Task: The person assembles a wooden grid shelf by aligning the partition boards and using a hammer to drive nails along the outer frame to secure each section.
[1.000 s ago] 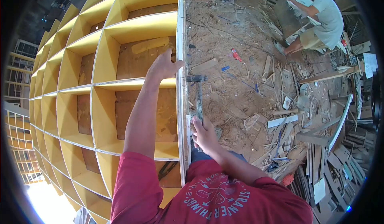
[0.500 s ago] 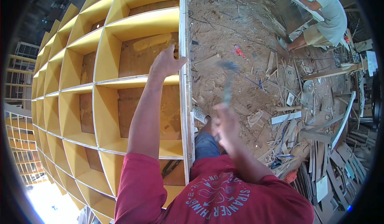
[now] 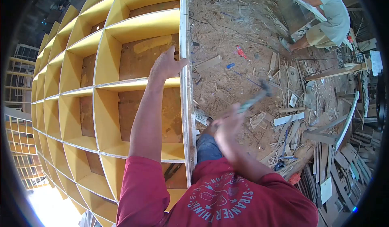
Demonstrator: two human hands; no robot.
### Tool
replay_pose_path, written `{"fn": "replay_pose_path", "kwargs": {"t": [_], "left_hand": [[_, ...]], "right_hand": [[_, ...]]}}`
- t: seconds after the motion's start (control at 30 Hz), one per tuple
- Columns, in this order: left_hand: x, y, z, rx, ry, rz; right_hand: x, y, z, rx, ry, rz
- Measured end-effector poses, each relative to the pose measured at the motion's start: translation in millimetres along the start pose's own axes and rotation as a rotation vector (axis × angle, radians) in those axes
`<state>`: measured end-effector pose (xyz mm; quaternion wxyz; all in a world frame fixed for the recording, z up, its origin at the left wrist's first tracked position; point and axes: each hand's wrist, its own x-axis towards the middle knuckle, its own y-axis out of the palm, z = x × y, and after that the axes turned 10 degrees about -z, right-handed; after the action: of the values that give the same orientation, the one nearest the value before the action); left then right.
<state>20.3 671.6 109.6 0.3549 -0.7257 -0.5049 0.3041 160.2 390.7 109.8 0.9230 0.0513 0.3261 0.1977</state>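
My right hand, blurred by motion, grips a hammer by its handle. The hammer head points up and right over the littered floor, apart from the panel. My left hand rests at the right edge board of a large yellow grid frame. Its thumb lies across the top of the board and its fingers reach over the inner side; whether they hold anything small is hidden. A dark tool lies in a lower compartment of the frame.
Another person sits at the upper right, holding a pale panel. Wood scraps and a red object lie on the dusty floor. Offcuts are piled at the lower right. My shoe is beside the frame.
My right hand has swung the hammer away from the board's edge, out to the right. My left hand has stayed at the board. The other person has shifted slightly.
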Motion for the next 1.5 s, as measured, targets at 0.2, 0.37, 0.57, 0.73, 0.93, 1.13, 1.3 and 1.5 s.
{"fn": "replay_pose_path", "kwargs": {"t": [0.2,0.37,0.57,0.73,0.93,1.13,1.3,1.5], "left_hand": [[1,3,2,-0.033,0.03,-0.051],[2,-7,-8,0.004,-0.021,0.05],[3,-9,-9,-0.015,-0.045,0.066],[-1,-12,-15,-0.052,-0.059,0.071],[-11,-16,-12,-0.199,0.084,-0.077],[-49,-74,18,0.175,0.381,0.13],[-40,-65,25,0.48,0.173,0.263],[-36,-72,28,0.52,0.094,0.37]], "right_hand": [[-43,2,3,-0.295,0.244,0.355],[-18,-11,-36,-0.13,-0.007,0.335],[-11,-13,-31,-0.373,0.204,0.54],[-40,3,-29,-0.422,0.268,0.529],[23,-35,-29,-0.465,0.088,0.578],[56,-35,-15,-0.378,0.322,0.26],[55,-32,-45,-0.529,0.421,0.305],[85,-51,-72,-0.571,0.447,0.241]]}}
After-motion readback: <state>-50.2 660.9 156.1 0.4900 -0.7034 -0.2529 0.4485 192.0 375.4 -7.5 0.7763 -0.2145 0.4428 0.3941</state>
